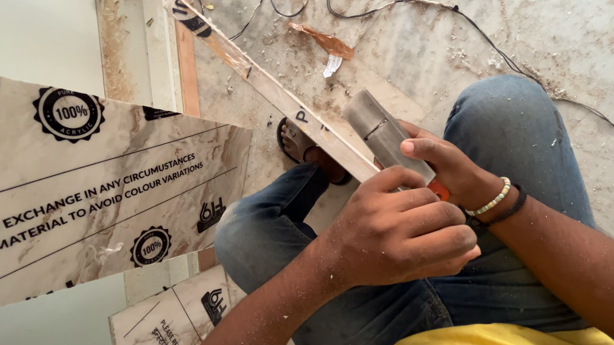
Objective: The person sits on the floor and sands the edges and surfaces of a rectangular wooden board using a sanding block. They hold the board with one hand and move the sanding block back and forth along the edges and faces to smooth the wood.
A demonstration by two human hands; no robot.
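Observation:
My left hand (402, 233) is closed around the near end of a long narrow marble-patterned strip (272, 90), which runs away up and to the left over the floor. My right hand (450, 169), with a bead bracelet and a black band on the wrist, grips a grey metal cylindrical tool (374, 130) with an orange part (440, 191) showing under the palm. The tool's body lies against the right side of the strip, just above my left hand. Both hands are over my lap, above blue jeans (523, 136).
A large marble-patterned sheet with protective film (87, 185) stands at the left, another (174, 332) lies below it. A black cable (460, 15) winds across the dusty stone floor. A torn brown scrap (326, 43) lies beyond the strip. My sandalled foot (301, 143) is under the strip.

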